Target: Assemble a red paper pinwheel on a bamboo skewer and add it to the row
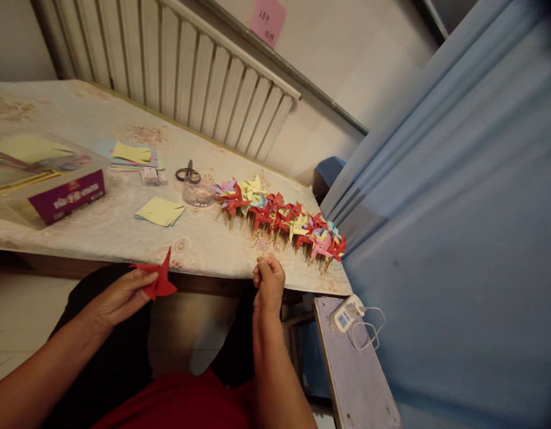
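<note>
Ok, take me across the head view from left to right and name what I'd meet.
Purple-fronted box → folded red paper → scissors → row of pinwheels → white plug-in device.

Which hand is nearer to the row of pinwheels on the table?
Right. The right hand is just in front of the pinwheels, at the table edge; the left hand, holding red paper, is farther off, to their left.
</note>
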The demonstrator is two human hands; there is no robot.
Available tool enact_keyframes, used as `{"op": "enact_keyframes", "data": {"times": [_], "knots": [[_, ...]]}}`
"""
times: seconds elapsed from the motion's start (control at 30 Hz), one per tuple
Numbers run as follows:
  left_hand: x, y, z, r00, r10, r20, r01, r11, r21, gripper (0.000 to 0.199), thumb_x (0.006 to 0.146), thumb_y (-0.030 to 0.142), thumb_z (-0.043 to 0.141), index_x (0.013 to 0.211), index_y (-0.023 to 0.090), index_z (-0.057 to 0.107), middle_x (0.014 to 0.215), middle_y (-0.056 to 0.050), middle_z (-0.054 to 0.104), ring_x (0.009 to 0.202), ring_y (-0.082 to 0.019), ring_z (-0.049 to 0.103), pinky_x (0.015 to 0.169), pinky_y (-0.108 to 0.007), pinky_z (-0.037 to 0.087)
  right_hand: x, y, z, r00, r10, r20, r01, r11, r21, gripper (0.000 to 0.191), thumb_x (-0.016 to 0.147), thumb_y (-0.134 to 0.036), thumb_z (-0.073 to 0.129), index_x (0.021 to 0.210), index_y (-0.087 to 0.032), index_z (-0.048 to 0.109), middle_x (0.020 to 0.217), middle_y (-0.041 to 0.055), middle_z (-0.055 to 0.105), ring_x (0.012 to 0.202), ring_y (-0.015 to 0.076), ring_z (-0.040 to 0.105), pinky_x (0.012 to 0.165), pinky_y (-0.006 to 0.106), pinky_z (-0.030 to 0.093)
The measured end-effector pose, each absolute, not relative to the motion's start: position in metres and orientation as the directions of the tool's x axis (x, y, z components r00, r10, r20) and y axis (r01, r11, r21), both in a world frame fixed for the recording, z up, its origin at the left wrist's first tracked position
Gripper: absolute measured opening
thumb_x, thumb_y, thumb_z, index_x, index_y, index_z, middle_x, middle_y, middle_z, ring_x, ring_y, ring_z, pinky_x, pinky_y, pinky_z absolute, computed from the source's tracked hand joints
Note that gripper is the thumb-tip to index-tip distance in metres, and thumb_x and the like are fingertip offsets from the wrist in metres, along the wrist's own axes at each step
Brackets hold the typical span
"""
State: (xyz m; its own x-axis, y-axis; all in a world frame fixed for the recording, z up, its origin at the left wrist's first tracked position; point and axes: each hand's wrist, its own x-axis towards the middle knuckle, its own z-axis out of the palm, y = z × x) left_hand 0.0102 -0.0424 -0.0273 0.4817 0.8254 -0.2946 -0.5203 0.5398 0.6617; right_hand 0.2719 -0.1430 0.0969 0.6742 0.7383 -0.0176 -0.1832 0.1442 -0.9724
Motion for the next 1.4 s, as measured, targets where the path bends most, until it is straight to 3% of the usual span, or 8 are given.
{"op": "enact_keyframes", "data": {"times": [0.67, 1.23, 1.4], "knots": [[0.0116, -0.042, -0.0295, 0.436, 0.835, -0.335, -0.542, 0.541, 0.643, 0.016, 0.064, 0.0, 0.075, 0.077, 0.009, 0.074, 0.069, -0.01, 0.073, 0.058, -0.017, 0.068, 0.061, -0.027, 0.06, 0.2708, -0.1421, 0.0985, 0.68, 0.733, -0.023, -0.217, 0.171, -0.961, 0.014, 0.063, -0.026, 0.06, 0.072, -0.018, 0.054, 0.054, -0.0061, 0.057, 0.038, 0.0039, 0.033, 0.039, 0.018, 0.019], [0.0121, -0.0434, -0.0251, 0.444, 0.822, -0.356, -0.54, 0.563, 0.625, 0.019, 0.06, -0.001, 0.079, 0.076, 0.008, 0.074, 0.071, -0.01, 0.074, 0.059, -0.017, 0.069, 0.06, -0.024, 0.059, 0.2717, -0.1435, 0.0977, 0.658, 0.753, -0.029, -0.232, 0.167, -0.958, 0.016, 0.065, -0.027, 0.064, 0.07, -0.018, 0.052, 0.048, -0.0081, 0.052, 0.036, 0.0037, 0.032, 0.037, 0.017, 0.017], [0.0118, -0.0432, -0.0252, 0.445, 0.822, -0.356, -0.541, 0.563, 0.625, 0.017, 0.061, -0.002, 0.078, 0.076, 0.007, 0.074, 0.071, -0.011, 0.074, 0.059, -0.017, 0.068, 0.061, -0.025, 0.059, 0.2709, -0.1433, 0.0995, 0.651, 0.759, -0.013, -0.226, 0.177, -0.958, 0.016, 0.064, -0.027, 0.061, 0.075, -0.016, 0.058, 0.053, -0.0057, 0.058, 0.037, 0.0037, 0.033, 0.037, 0.018, 0.02]]}}
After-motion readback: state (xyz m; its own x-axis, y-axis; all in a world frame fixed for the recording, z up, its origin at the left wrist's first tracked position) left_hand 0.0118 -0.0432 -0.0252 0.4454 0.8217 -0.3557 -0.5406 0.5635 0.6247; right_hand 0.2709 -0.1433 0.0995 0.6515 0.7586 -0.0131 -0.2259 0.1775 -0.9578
